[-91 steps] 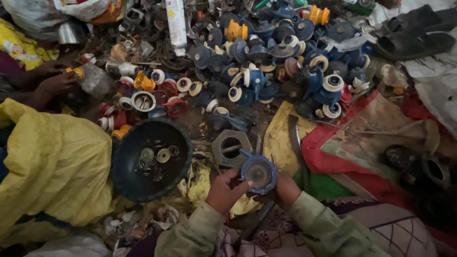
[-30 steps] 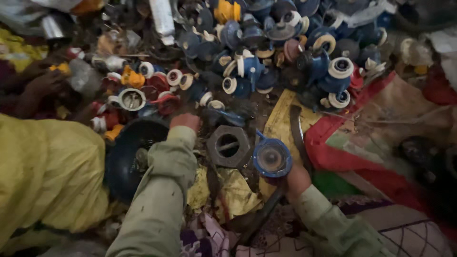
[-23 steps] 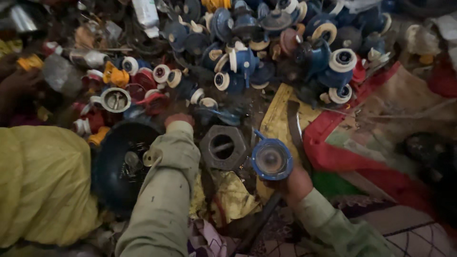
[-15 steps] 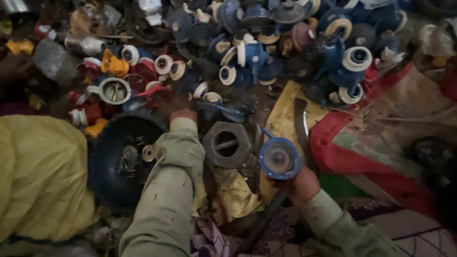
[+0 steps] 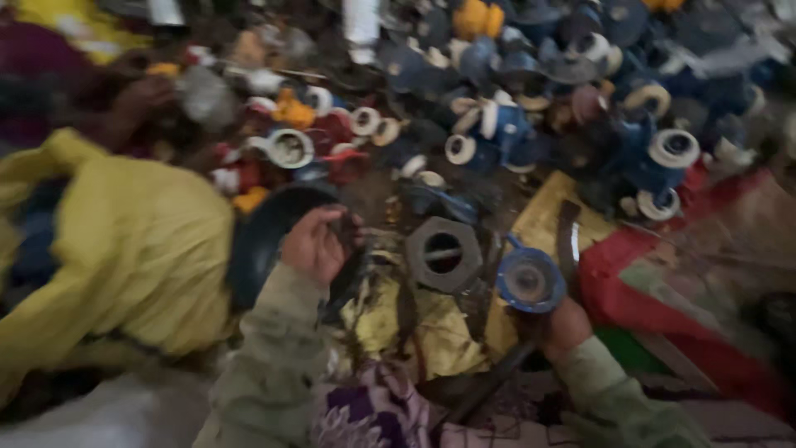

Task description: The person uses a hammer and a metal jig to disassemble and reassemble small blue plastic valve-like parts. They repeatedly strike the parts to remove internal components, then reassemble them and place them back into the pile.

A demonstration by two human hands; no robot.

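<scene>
blue round metal valve part (image 5: 531, 280) in the right hand (image 5: 566, 326), left hand (image 5: 315, 245) at a black bowl.
the right hand grips the blue part from below, just right of a grey hexagonal nut (image 5: 444, 253) on the floor. the left hand, fingers curled, rests on the rim of the round black bowl (image 5: 264, 235); whether it grips is unclear. blue and white fittings (image 5: 572, 108) are piled beyond.

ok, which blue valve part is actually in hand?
The blue round valve body gripped by the right hand, apart from the blue pile beyond.

Blue round valve part (image 5: 531, 280) upright; black pan (image 5: 259, 241) seemingly tilted.
</scene>
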